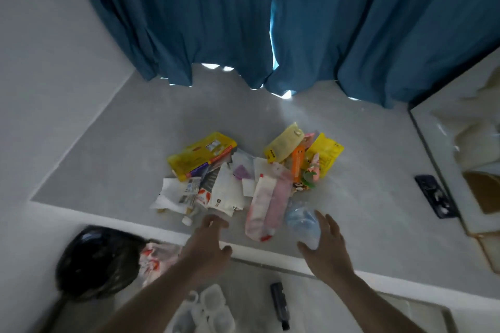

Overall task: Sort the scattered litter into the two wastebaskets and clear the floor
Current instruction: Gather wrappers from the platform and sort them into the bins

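1. Two hands reach toward the litter pile (243, 170) at frame centre; the left hand (208, 246) hangs with fingers loosely spread, holding nothing.
2. The right hand (327, 249) cups the clear plastic bottle (303, 224), fingers not yet closed round it.
3. The bottle lies lower right of the pile, long axis running roughly up-down in frame; the right hand is plainly nearer.
4. A black-lined wastebasket (100, 262) sits lower left.

Blue curtains (243, 16) — grey floor (130, 154)

Dim, motion-blurred, edges fisheye-bent
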A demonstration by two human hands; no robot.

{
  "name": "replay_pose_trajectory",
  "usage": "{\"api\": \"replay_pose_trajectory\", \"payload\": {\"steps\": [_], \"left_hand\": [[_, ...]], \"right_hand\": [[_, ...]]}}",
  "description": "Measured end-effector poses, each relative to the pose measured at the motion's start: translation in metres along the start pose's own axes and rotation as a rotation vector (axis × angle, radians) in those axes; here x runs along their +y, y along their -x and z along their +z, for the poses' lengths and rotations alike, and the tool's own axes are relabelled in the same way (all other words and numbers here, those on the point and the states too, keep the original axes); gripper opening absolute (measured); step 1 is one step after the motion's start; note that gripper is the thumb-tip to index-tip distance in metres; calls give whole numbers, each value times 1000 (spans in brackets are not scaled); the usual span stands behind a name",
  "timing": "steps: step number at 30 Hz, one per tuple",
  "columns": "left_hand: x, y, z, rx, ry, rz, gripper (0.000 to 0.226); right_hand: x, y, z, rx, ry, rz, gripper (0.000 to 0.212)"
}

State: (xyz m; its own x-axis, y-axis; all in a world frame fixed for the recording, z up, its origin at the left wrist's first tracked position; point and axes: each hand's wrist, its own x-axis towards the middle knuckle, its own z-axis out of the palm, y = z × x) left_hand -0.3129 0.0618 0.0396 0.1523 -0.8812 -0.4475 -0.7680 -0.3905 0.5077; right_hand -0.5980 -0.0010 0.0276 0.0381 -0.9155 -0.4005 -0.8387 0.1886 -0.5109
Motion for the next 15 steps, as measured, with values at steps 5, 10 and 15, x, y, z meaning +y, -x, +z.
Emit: {"api": "replay_pose_trajectory", "payload": {"steps": [5,10,15], "left_hand": [[22,92,-55,60,101,-58,41],[21,146,-65,92,128,-88,33],[23,164,-67,48,146,-79,45]], "right_hand": [[-37,76,-58,-70,-52,0,86],[-49,133,-83,-90,-88,39,84],[-50,172,-97,-51,-97,38,82]]}}
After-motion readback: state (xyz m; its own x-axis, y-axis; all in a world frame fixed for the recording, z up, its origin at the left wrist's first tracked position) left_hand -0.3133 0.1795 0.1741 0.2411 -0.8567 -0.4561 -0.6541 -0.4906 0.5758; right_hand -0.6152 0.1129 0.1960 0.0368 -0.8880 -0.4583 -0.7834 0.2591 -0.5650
